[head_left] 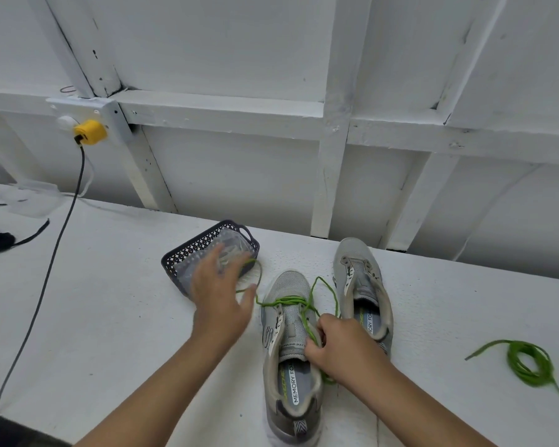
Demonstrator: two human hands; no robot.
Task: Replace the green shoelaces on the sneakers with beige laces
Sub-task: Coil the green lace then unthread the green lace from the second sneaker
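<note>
Pinching the green lace [299,301] at the near sneaker [291,350], the right hand [339,343] seems placed to draw it from the eyelets. Its fingers spread and holding nothing, the left hand [220,295] hovers by the basket [175,259], probably toward replacement laces; the far sneaker [362,285] sits unlaced.

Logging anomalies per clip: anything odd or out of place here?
Nothing damaged. The near sneaker is half unlaced, green lace trailing toward the basket; a removed green lace lies coiled at right.
</note>
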